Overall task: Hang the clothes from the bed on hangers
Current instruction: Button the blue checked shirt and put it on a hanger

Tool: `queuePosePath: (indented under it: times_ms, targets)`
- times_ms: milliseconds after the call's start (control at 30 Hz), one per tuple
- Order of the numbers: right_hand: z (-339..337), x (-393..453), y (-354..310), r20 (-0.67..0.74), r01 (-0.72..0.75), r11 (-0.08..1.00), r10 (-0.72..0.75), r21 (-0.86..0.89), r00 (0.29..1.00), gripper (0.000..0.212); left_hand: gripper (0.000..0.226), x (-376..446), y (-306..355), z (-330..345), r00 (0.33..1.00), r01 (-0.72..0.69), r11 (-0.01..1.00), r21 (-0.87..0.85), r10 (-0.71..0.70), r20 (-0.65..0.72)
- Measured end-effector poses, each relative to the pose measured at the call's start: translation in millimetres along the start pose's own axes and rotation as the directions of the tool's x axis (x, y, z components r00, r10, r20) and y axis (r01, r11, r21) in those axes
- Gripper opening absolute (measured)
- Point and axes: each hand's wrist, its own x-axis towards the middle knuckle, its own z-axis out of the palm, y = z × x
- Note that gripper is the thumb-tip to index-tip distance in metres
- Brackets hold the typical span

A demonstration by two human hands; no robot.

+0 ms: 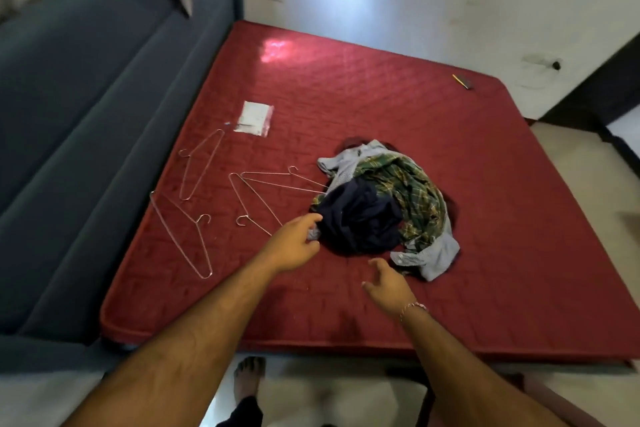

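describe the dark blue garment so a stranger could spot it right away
On the red mattress, find the pile of clothes near the middle. The dark blue garment is the plain bundle on the pile's near left side, at the left hand, unlike the green checked cloth behind it.

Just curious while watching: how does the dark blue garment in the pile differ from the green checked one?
The dark blue garment is plain; the green checked garment has a yellow-lined plaid pattern. The dark blue garment is bunched at the near left of the pile, right by the left hand; the green checked one spreads behind and to the right. Both are crumpled on the red mattress, not yet on hangers.
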Motion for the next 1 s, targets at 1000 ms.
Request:
queuePosePath:
  times_ms: [1000]
  targets:
    - [-55, 249, 201, 0.224, -0.533, 0.839, 0.503, 0.105, 0.835, 0.071, 0.057, 179, 115, 194, 0.882, -0.105, 0.988, 0.113, 0.039, 0.47]
